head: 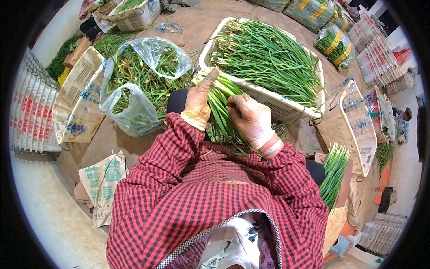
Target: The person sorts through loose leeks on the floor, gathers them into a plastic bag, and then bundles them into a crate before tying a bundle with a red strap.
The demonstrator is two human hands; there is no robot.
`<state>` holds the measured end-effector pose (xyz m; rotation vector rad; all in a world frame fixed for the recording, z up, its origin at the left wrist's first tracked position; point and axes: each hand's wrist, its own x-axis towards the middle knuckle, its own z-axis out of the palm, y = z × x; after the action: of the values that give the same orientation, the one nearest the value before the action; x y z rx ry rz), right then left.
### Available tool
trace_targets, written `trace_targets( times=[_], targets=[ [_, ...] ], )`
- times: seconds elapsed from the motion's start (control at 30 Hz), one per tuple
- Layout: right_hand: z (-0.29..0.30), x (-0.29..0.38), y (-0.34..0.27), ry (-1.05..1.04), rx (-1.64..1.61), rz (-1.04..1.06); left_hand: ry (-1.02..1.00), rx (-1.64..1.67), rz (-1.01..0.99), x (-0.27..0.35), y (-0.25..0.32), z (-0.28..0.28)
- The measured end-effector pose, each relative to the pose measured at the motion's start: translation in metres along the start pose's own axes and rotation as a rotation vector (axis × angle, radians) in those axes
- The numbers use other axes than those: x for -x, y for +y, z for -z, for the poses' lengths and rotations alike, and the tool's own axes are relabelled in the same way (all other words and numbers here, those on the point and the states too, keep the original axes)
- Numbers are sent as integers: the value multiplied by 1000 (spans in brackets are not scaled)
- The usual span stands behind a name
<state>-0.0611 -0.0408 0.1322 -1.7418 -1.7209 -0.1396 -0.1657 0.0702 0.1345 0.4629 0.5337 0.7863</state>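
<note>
A bunch of garlic chives (220, 95) with pale stem ends is held before my chest, its leaves hanging toward my lap. My left hand (201, 97) is closed around the bunch near the pale ends, thumb on top. On the right of the leaves, my right hand (251, 117) has its fingers curled against them; whether it pinches any leaf is hidden. Beyond my hands, a white plastic crate (268, 97) is heaped with green chives (265, 57). To the left, a clear plastic bag (134, 112) stands open, full of loose leaves and yellowish trimmings (141, 70).
Tilted plastic crates stand at left (79, 107) and right (352, 124). Another chive bundle (334, 175) lies by my right side. A printed sack (102, 188) is at lower left. Wrapped bundles (336, 45) lie at upper right. A person (401, 122) is at far right.
</note>
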Motion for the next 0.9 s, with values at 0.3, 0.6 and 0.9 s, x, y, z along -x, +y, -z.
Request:
trace_targets(
  times=[0.3,0.6,0.9],
  targets=[
    [36,35,28,-265,-431,-283,-64,-196,-200,-15,-2,-8],
    [89,174,142,-781,172,-668,-181,-234,-287,-20,72,1],
    [67,71,67,49,-330,-63,-314,-310,-355,10,67,-33]
  ],
)
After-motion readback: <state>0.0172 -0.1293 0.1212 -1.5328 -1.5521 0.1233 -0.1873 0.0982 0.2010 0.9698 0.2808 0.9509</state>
